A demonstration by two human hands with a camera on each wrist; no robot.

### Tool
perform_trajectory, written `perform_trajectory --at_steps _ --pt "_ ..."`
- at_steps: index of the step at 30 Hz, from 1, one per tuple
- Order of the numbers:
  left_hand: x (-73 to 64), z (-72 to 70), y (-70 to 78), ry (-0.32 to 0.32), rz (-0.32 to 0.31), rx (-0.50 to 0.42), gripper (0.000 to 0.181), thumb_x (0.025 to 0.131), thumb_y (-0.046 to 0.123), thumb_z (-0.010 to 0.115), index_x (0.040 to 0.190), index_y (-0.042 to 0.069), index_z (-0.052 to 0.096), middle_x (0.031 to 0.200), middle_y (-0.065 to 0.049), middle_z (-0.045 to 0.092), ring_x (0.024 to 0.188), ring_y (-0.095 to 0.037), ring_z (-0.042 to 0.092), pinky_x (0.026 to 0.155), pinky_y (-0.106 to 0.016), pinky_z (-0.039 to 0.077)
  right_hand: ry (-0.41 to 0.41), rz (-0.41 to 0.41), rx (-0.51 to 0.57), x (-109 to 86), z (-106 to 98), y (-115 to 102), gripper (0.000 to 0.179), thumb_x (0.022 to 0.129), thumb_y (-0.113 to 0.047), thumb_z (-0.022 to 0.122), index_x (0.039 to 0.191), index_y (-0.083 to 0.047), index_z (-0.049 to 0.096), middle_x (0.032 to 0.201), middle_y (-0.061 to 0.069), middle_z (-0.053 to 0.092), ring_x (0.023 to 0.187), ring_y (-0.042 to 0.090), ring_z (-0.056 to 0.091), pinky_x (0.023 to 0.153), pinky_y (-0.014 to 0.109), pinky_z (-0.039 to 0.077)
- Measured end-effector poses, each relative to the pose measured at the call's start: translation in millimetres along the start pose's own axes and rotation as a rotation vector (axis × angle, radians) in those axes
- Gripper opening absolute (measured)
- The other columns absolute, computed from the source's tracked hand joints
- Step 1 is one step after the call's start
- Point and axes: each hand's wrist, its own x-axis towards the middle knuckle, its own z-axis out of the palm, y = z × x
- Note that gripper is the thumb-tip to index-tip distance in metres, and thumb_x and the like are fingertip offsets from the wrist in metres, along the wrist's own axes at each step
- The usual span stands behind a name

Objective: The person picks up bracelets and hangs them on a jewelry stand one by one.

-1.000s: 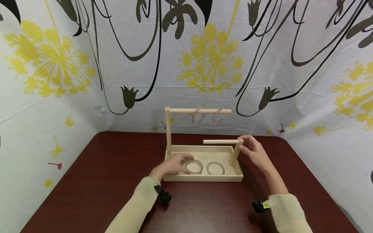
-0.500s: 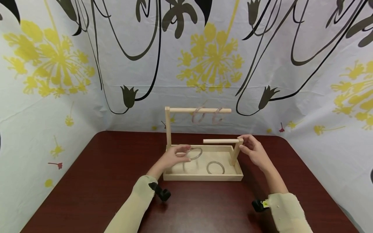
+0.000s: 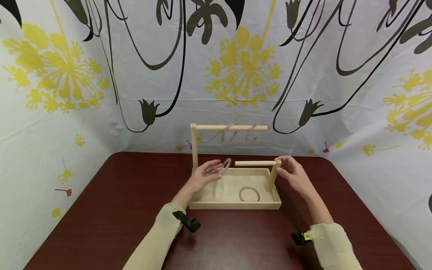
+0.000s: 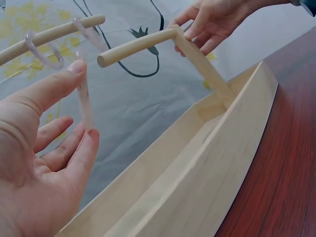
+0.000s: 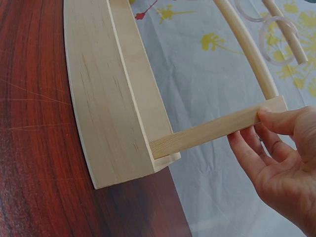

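Observation:
My left hand [image 3: 203, 175] pinches a translucent pinkish bangle [image 3: 225, 166] between thumb and fingertips, above the wooden tray [image 3: 235, 206]. The left wrist view shows that bangle [image 4: 85, 96] nearly edge-on, close to the free end of the lower wooden bar [image 3: 255, 163]. At the tray's right end my right hand [image 3: 294, 174] grips the top of the short post [image 5: 212, 129] that bears this bar. Two similar bangles hang on the higher bar [image 3: 209, 128] behind, one of them the left hanging bangle [image 3: 224, 137]. Another bangle [image 3: 249, 194] lies flat on the tray floor.
A tall post [image 3: 194, 148] rises at the tray's left end and carries the higher bar. The tray stands on a dark red-brown table [image 3: 111, 210]. Behind it hangs a white cloth [image 3: 162, 138] with yellow and dark flower prints.
My left hand has lifted the left bangle off the tray floor and raised it toward the lower bar's tip, turning it from flat to upright. My right hand stays on the post.

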Motion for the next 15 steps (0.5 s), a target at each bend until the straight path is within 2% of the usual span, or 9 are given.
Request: perform_trajectory --at_steps 7,15 --pt "8.7 13.6 2.5 -0.001 -0.010 -0.061 0.061 0.094 0.002 0.065 0.150 0.003 0.041 0.152 -0.025 0.043 0.137 -0.033 0.049 0.104 -0.025 0.049 -0.001 -0.001 0.015 -0.6 0 0 0.030 0.099 -0.001 0.057 0.128 0.006 0.053 0.106 -0.006 0.060 0.094 -0.005 0.060 0.083 0.013 0.053" --pt "17.8 27.3 2.0 -0.002 -0.012 -0.088 0.061 0.094 0.001 0.064 0.150 0.000 0.039 0.152 -0.022 0.044 0.136 -0.034 0.048 0.103 -0.025 0.049 0.002 0.014 -0.008 -0.8 0 0 0.030 0.100 -0.003 0.057 0.128 0.005 0.053 0.110 0.009 0.061 0.094 -0.003 0.061 0.083 0.013 0.052"
